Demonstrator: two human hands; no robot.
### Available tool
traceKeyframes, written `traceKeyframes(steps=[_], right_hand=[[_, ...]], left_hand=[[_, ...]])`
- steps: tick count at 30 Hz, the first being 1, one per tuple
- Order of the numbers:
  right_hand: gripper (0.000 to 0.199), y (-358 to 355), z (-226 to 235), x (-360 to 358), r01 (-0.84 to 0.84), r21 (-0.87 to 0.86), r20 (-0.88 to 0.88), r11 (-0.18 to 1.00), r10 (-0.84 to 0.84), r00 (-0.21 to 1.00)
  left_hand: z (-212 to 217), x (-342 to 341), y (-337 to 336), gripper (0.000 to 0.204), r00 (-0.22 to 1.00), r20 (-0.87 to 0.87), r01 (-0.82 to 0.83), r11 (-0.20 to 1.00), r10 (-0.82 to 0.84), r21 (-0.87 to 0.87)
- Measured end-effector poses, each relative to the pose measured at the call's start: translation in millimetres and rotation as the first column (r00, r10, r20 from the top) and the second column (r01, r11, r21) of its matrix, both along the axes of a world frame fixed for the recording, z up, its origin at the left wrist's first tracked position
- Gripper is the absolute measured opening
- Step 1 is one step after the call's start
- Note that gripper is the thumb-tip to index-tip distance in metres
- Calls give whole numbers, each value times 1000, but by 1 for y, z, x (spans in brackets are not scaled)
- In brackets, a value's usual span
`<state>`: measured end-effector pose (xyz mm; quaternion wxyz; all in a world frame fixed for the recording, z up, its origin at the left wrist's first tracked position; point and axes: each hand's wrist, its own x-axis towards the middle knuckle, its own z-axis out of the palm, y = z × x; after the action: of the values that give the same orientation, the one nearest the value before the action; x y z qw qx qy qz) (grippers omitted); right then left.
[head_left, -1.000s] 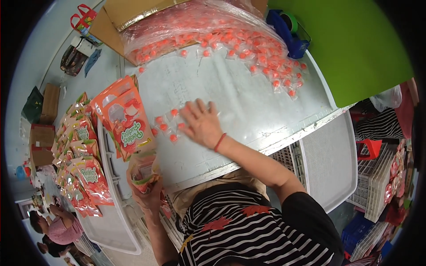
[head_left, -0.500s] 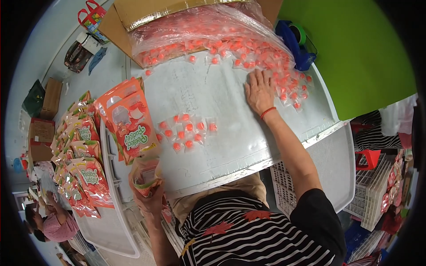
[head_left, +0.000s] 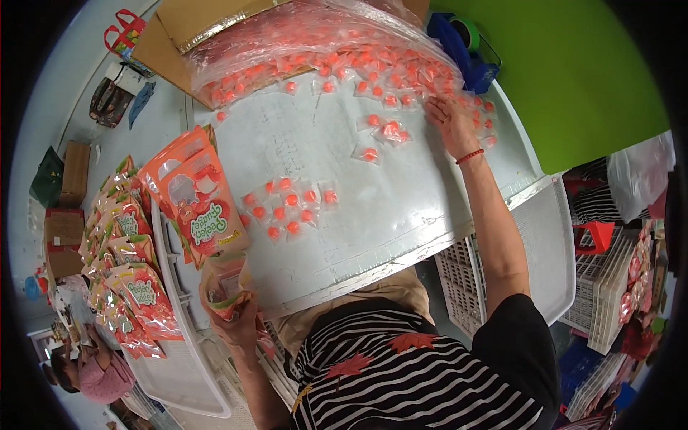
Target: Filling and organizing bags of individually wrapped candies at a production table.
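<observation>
The left hand (head_left: 240,326) grips an open orange pouch (head_left: 226,287) at the near desk (head_left: 401,215) edge, fingers wrapped around it. Just beyond lies a cluster of small sachets (head_left: 287,208), beside flat pouches (head_left: 201,201). Farther off, the right hand (head_left: 450,123) lies flat with fingers spread on the sachet heap (head_left: 344,64) spilling from a plastic bag.

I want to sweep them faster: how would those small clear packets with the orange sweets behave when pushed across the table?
The small packets look light and flat, so they would probably slide easily on the smooth table. Their glossy wrap seems slippery; near the right hand they overlap, so pushed ones would likely bunch up.
</observation>
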<state>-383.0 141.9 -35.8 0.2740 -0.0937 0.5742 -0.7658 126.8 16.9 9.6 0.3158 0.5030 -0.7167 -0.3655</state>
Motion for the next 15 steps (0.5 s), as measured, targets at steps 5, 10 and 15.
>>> traceKeyframes(steps=[5,10,15], right_hand=[[37,-1,-6,21,-29,239,-305,971,103,947],[35,-35,2,71,22,427,-844,904,390,369],[33,-56,-10,98,113,535,-845,837,533,50]], left_hand=[[5,-6,1,79,998,-48,45,998,-48,-51],[19,-22,6,78,999,-20,28,1000,-28,10],[13,-18,3,77,999,8,33,999,-32,-13]])
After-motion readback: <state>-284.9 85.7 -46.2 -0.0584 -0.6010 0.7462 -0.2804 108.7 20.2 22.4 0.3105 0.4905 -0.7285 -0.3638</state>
